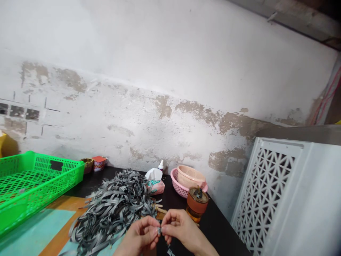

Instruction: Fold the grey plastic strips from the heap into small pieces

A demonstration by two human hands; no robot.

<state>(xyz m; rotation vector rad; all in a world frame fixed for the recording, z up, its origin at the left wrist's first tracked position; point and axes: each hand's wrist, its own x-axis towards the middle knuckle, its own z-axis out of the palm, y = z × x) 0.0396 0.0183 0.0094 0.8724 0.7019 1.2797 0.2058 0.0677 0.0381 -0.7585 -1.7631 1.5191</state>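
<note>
Low in the head view, my left hand (142, 233) and my right hand (179, 227) meet with fingertips pinched around a grey strap (159, 231). Only a short piece of it shows between the fingers. Below my right hand, another bit of grey strap (169, 251) dangles at the frame's bottom edge. Just left of my hands a large tangled pile of grey straps (117, 206) lies on the black table (218, 238). Beyond my right hand stands an amber jar (197, 204) with a brown band and dark stuff on its lid.
A green plastic crate (53, 185) is at left. Behind the pile are a tissue box (156, 186), a white-capped bottle (161, 165) and a red paper cup (99, 163). A peach bowl (190, 176) sits in a pink basket (178, 186). A white lattice panel (266, 192) rises at right.
</note>
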